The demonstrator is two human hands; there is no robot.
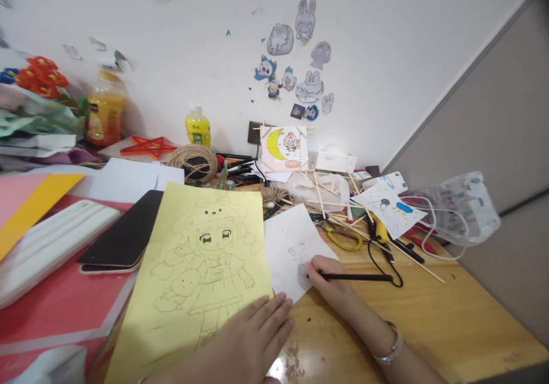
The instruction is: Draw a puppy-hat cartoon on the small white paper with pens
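My left hand (255, 335) lies flat, fingers stretched out, across the lower right of a yellow sheet (141, 315). That sheet bears a line drawing of a girl in a hat and dress. Its fingertips reach toward the lower edge of a white sheet (283, 235) beside it. My right hand (330, 281) is closed on a slim black pencil (360, 278). The pencil's tip rests at a small grey shaded patch on the white sheet, below some faint marks.
Behind the papers lie loose sticks (317, 192), scattered pens (240, 167) and a ball of twine (193, 164). A black phone (124, 232) and a white case (55, 247) are at the left. Bottles (198, 127) stand by the wall; a clear bag (467, 207) is at the right.
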